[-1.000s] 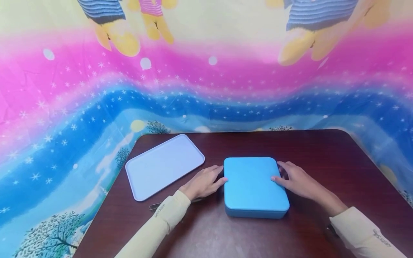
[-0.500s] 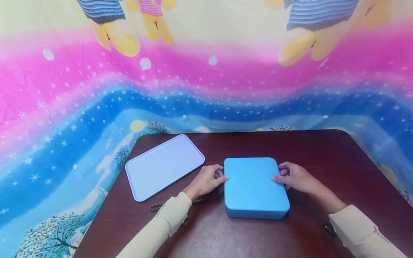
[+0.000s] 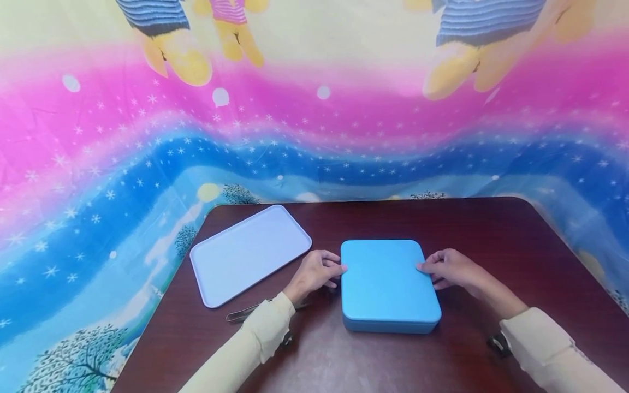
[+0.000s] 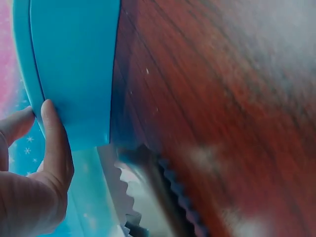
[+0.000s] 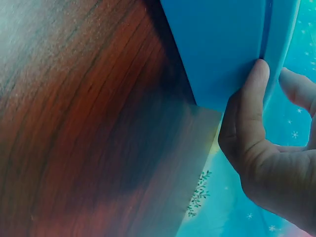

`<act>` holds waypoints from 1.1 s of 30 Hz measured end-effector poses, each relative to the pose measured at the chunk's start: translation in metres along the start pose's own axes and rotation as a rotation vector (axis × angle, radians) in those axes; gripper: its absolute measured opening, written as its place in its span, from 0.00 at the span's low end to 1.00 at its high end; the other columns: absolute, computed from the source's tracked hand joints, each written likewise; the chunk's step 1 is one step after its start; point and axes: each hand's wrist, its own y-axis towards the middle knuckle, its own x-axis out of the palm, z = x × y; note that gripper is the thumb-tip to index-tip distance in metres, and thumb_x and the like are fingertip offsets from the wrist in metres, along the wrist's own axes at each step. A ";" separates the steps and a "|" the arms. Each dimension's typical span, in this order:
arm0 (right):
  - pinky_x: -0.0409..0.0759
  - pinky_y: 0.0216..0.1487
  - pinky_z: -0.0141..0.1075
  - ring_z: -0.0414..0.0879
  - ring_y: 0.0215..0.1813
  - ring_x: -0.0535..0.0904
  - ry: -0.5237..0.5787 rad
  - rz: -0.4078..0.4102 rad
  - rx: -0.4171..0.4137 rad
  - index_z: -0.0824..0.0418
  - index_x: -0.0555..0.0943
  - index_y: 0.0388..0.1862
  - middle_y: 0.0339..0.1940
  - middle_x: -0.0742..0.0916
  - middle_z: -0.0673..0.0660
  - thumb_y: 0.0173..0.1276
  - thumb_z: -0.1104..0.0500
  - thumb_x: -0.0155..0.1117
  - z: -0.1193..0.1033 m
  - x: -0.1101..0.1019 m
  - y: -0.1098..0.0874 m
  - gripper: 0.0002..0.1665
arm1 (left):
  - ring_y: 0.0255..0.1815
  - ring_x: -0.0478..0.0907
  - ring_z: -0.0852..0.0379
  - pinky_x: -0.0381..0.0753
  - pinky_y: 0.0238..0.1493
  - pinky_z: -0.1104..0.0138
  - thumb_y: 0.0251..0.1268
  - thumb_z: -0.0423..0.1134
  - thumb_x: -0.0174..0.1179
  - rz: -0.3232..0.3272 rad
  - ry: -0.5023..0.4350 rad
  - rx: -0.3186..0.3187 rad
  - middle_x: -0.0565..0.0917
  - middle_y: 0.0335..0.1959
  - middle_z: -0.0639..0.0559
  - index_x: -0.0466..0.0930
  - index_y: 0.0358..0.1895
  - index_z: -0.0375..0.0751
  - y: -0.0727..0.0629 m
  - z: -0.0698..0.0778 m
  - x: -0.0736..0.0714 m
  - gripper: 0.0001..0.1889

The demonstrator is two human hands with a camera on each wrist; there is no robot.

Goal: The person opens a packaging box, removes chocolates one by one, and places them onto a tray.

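A square blue box (image 3: 393, 327) with rounded corners stands on the table, its matching lid (image 3: 388, 281) seated on top. My left hand (image 3: 314, 275) pinches the lid's left edge, thumb on the upper rim. In the left wrist view a fingertip (image 4: 48, 109) presses at the seam under the lid. On the opposite side my right hand (image 3: 454, 268) pinches the lid's right edge. Its fingertip (image 5: 260, 69) lies at the seam in the right wrist view, with the thumb near the lid's top edge. The inside of the box is hidden.
A pale lavender tray (image 3: 250, 256) lies at an angle on the dark wooden table (image 3: 491, 234), left of the box. Metal tongs (image 4: 153, 197) with serrated edges lie below my left wrist, partly hidden by the sleeve in the head view. A printed cloth (image 3: 314, 125) hangs behind the table.
The fingers of both hands have shifted and bent in at the lid's side edges, and both wrists have turned slightly. Box, lid and tray have stayed in place.
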 end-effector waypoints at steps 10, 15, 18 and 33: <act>0.86 0.42 0.41 0.48 0.38 0.83 0.040 -0.021 0.038 0.73 0.74 0.52 0.38 0.85 0.60 0.71 0.45 0.64 0.001 0.000 0.005 0.31 | 0.38 0.86 0.52 0.86 0.40 0.57 0.62 0.41 0.70 -0.007 -0.193 -0.129 0.86 0.38 0.42 0.82 0.48 0.32 0.004 -0.005 0.001 0.18; 0.86 0.42 0.42 0.48 0.38 0.82 0.048 -0.033 0.035 0.74 0.73 0.53 0.38 0.84 0.60 0.72 0.45 0.64 0.004 -0.001 0.005 0.32 | 0.40 0.86 0.53 0.85 0.44 0.55 0.62 0.41 0.70 -0.008 -0.221 -0.156 0.86 0.40 0.42 0.83 0.48 0.33 0.005 -0.006 0.003 0.17; 0.86 0.43 0.42 0.48 0.38 0.82 0.054 -0.051 0.029 0.75 0.73 0.54 0.39 0.84 0.60 0.73 0.46 0.63 0.005 -0.002 0.005 0.31 | 0.41 0.86 0.53 0.85 0.44 0.55 0.62 0.41 0.70 -0.012 -0.236 -0.167 0.86 0.41 0.42 0.83 0.49 0.33 0.005 -0.006 0.004 0.17; 0.86 0.44 0.42 0.47 0.39 0.83 0.096 -0.092 0.036 0.74 0.73 0.53 0.37 0.85 0.58 0.73 0.48 0.62 0.003 -0.004 0.006 0.28 | 0.40 0.87 0.53 0.86 0.42 0.58 0.63 0.39 0.69 -0.025 -0.265 -0.208 0.87 0.40 0.43 0.86 0.47 0.33 0.009 -0.007 0.005 0.15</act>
